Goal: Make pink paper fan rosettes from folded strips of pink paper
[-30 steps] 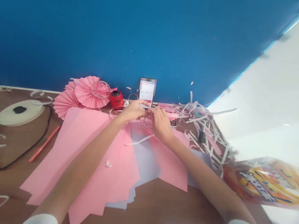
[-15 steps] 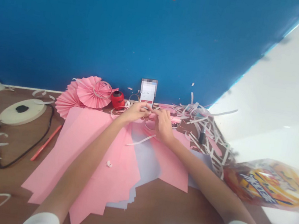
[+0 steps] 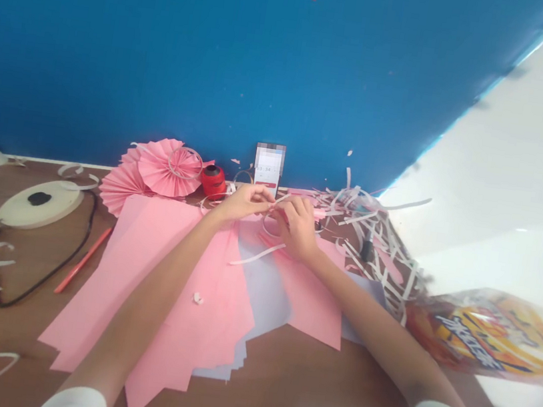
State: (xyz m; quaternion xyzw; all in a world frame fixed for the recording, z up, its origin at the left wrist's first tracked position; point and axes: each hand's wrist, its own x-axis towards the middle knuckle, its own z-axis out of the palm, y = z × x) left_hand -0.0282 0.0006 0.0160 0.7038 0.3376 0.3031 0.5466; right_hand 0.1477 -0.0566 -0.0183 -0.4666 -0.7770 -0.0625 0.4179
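My left hand (image 3: 243,202) and my right hand (image 3: 298,226) meet fingertip to fingertip at the far side of the table, just in front of the blue wall. Both pinch a thin white paper strip (image 3: 278,202) between them; a loop of it shows under the fingers. Beneath my forearms lie several pink paper sheets (image 3: 176,271) spread over a white sheet (image 3: 264,290). A loose white strip (image 3: 257,255) rests on the paper under my right wrist.
Pink folded paper fans (image 3: 155,170) and a red tape roll (image 3: 213,180) stand against the wall. A heap of white paper strips (image 3: 373,231) lies at the right, a snack bag (image 3: 486,331) beyond. A round white device (image 3: 39,201), black cable (image 3: 40,265) and red pencil (image 3: 83,260) lie left.
My hands stay together at the same spot; the fingers have shifted slightly on the strip. Nothing else has moved.
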